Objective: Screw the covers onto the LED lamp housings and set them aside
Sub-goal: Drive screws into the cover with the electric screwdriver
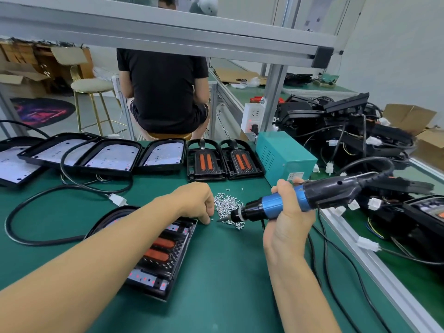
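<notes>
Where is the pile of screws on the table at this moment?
In the head view, the pile of screws lies mid-table on the green mat, between the left hand and the electric screwdriver.

The left forearm (101,255) lies across the lamp housing (153,258) under it and hides the middle of its cover. Whether the left grip (195,203) pinches a screw at its fingertips (207,221) is too small to tell. Just right of that grip, the screws (227,205) blur into one pile, and the driver's bit tip is lost among them. The right grip (289,212) covers the middle of the screwdriver (310,195). Far left of both grips, the end housing (12,162) is cut by the frame edge. The seated person's head is hidden behind the rail (168,32).
</notes>
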### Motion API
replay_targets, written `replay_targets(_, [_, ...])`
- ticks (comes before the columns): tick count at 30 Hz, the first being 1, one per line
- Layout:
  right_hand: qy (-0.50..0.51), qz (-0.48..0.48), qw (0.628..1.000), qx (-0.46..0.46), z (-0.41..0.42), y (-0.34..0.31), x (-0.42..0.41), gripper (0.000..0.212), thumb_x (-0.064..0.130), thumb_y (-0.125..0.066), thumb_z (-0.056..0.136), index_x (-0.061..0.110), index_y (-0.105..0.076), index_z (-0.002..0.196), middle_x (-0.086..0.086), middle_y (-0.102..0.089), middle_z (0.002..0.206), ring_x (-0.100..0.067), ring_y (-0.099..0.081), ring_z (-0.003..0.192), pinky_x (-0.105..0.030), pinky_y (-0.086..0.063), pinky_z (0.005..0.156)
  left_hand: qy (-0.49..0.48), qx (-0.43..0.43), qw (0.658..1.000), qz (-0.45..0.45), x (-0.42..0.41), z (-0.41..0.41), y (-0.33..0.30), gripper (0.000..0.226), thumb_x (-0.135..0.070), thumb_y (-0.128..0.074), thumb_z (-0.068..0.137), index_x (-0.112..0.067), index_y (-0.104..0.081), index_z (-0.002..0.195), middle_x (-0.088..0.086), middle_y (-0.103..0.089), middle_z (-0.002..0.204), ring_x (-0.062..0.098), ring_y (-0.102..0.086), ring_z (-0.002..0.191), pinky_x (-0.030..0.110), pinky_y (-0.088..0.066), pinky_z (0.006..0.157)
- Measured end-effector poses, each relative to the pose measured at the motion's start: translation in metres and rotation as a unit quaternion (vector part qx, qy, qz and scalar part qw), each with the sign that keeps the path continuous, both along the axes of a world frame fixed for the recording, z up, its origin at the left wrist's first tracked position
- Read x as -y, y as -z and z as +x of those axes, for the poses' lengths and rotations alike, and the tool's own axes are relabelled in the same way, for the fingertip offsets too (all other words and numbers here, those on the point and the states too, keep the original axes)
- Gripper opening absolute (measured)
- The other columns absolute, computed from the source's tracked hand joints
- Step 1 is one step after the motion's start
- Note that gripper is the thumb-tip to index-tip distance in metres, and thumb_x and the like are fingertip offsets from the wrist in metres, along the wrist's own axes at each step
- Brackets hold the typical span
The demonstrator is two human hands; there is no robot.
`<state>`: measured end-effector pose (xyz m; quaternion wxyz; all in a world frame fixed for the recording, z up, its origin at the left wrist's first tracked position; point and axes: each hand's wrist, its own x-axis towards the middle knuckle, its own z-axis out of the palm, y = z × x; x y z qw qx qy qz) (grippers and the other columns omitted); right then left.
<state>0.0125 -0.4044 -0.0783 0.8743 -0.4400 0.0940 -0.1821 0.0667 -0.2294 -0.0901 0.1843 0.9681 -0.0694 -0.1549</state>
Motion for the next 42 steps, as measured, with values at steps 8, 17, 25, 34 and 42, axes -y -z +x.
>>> replay_targets(8, [0.048, 0.021, 0.998, 0.020, 0.014, 0.014, -0.010, 0.027, -0.002, -0.068, 0.082, 0.019, -0.056, 0.094, 0.012, -0.061, 0.064, -0.007, -0.061, 0.065, -0.013, -0.050, 0.062, 0.009, 0.012, 1.000, -0.023, 0.000, 0.003, 0.006, 0.012, -0.013, -0.081, 0.072, -0.015, -0.074, 0.081, -0.016, -0.060, 0.060, 0.004, -0.056, 0.060, 0.024, -0.049, 0.070])
replay_targets(17, [0.051, 0.037, 0.998, 0.003, 0.017, 0.016, -0.014, 0.026, -0.002, -0.068, 0.082, 0.020, -0.057, 0.091, 0.005, -0.061, 0.068, -0.009, -0.060, 0.065, -0.017, -0.051, 0.067, 0.029, 0.014, 0.999, -0.030, -0.001, 0.003, 0.009, 0.007, -0.011, -0.075, 0.077, -0.012, -0.073, 0.084, -0.007, -0.062, 0.068, 0.010, -0.055, 0.065, 0.021, -0.044, 0.064])
replay_targets(25, [0.053, 0.091, 0.993, 0.051, 0.014, -0.007, 0.009, 0.024, -0.002, -0.063, 0.086, 0.021, -0.054, 0.086, 0.001, -0.058, 0.078, -0.010, -0.059, 0.063, -0.026, -0.051, 0.071, -0.033, -0.016, 0.948, -0.317, -0.014, -0.002, 0.007, 0.012, -0.003, -0.074, 0.077, -0.014, -0.072, 0.071, 0.000, -0.068, 0.066, 0.008, -0.059, 0.061, 0.019, -0.048, 0.067])
replay_targets(34, [0.036, 0.070, 0.993, 0.082, 0.012, -0.023, 0.006, 0.023, -0.001, -0.062, 0.088, 0.021, -0.054, 0.091, 0.011, -0.060, 0.066, -0.009, -0.058, 0.064, -0.024, -0.050, 0.070, -0.072, -0.010, 0.918, -0.391, -0.016, -0.002, 0.003, 0.014, 0.004, -0.076, 0.073, -0.009, -0.071, 0.073, 0.008, -0.069, 0.070, 0.010, -0.060, 0.061, 0.018, -0.049, 0.069])
replay_targets(42, [0.041, 0.053, 0.995, 0.074, 0.011, -0.014, -0.001, 0.025, -0.002, -0.063, 0.087, 0.020, -0.054, 0.092, 0.010, -0.059, 0.065, -0.011, -0.058, 0.067, -0.024, -0.050, 0.071, -0.059, 0.001, 0.938, -0.342, -0.015, -0.006, 0.001, 0.014, 0.004, -0.077, 0.071, -0.008, -0.070, 0.072, 0.005, -0.067, 0.066, 0.007, -0.057, 0.058, 0.016, -0.045, 0.069])
